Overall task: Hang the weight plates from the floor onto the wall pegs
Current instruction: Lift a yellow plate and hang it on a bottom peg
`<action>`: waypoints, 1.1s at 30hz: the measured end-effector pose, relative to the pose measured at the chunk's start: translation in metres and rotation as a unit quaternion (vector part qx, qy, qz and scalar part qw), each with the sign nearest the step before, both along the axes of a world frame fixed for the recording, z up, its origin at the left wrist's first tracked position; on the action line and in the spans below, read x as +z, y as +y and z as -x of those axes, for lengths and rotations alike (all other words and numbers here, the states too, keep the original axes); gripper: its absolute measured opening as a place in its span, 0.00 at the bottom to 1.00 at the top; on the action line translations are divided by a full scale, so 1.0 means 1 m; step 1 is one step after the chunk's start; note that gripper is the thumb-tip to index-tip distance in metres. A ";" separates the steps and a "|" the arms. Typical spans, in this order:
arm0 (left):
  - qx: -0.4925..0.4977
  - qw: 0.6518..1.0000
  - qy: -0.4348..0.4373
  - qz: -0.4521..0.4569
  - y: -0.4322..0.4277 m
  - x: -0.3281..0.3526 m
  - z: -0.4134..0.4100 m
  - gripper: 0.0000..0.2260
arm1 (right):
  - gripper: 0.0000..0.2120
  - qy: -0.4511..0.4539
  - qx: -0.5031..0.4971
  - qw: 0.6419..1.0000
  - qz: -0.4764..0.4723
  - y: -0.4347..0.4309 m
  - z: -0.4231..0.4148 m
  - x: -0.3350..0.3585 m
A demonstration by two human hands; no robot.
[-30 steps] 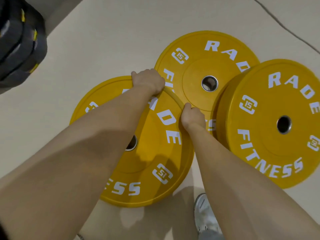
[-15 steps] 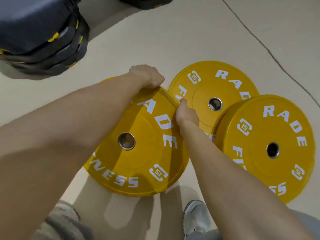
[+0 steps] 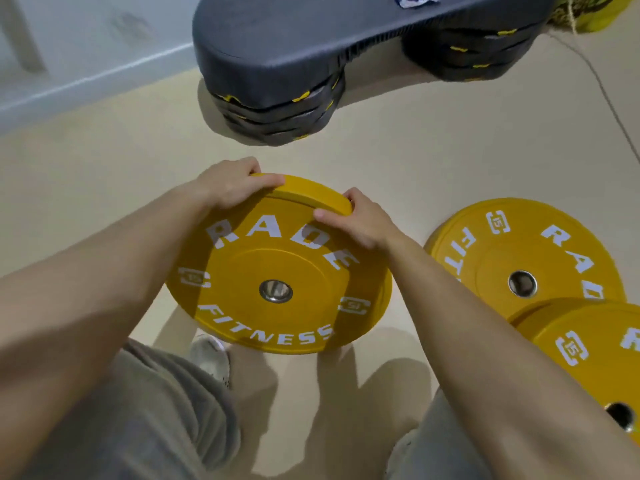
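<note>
The raised plate (image 3: 277, 261) has a matt, rubbery-looking yellow skin with flat white printed lettering. Its hub ring (image 3: 276, 291) is polished metal, bright and reflective. The second plate (image 3: 502, 258) and the third plate (image 3: 595, 327) have the same dull yellow finish, and the second's hub (image 3: 522, 284) is shiny metal. The floor (image 3: 104, 174) is smooth, matt beige. The step platform (image 3: 311, 29) looks like dark grey matt plastic, finely ribbed along its edge. The shorts (image 3: 149, 417) are soft grey cloth, and the shoe (image 3: 210, 355) is white, mesh-like fabric.
</note>
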State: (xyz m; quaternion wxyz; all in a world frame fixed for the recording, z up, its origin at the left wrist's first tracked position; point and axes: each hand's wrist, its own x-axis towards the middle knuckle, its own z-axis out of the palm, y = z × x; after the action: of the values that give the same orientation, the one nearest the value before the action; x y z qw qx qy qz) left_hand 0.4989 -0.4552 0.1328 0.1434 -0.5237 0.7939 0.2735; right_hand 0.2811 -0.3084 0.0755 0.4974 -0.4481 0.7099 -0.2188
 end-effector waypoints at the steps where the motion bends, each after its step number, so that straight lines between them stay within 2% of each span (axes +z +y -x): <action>1: 0.012 1.000 0.003 -0.028 0.002 0.005 -0.008 0.40 | 0.34 0.021 0.010 1.000 0.003 -0.003 -0.006 0.003; 3: -0.002 0.999 0.006 -0.049 0.005 0.011 -0.022 0.48 | 0.36 0.061 0.001 0.998 0.019 -0.006 -0.021 0.009; 7: -0.021 0.998 0.035 0.038 0.017 0.008 -0.042 0.40 | 0.41 0.152 -0.022 0.987 0.039 0.002 -0.050 0.023; 9: -0.034 0.998 0.038 0.045 0.025 0.011 -0.048 0.38 | 0.42 0.174 -0.012 0.984 0.030 0.011 -0.058 0.033; 14: -0.068 0.993 0.063 0.078 0.036 0.026 -0.061 0.42 | 0.45 0.241 0.024 0.969 0.042 0.020 -0.063 0.062; 16: -0.053 0.988 0.102 0.103 0.032 0.035 -0.057 0.38 | 0.45 0.264 0.029 0.962 0.059 0.008 -0.054 0.081; 18: -0.046 0.979 0.145 0.137 0.021 0.043 -0.044 0.35 | 0.43 0.294 0.024 0.952 0.080 -0.007 -0.037 0.100; 21: -0.055 0.964 0.190 0.180 0.002 0.051 -0.020 0.35 | 0.41 0.351 0.026 0.929 0.117 -0.025 -0.012 0.116; 25: -0.088 0.950 0.195 0.228 -0.017 0.038 0.006 0.37 | 0.36 0.415 0.031 0.896 0.153 -0.037 0.013 0.107; 30: -0.106 0.938 0.210 0.253 -0.043 0.021 0.041 0.38 | 0.37 0.419 -0.008 0.890 0.182 -0.053 0.045 0.081; 33: -0.089 0.944 0.217 0.233 -0.059 0.018 0.055 0.35 | 0.37 0.405 -0.038 0.894 0.189 -0.063 0.058 0.074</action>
State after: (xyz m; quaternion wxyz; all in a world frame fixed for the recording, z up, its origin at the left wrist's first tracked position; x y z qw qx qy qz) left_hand 0.4435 -0.5142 0.1506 -0.1348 -0.3977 0.8907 0.1740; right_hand 0.2227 -0.3718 0.1495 0.0636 -0.5562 0.8115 -0.1673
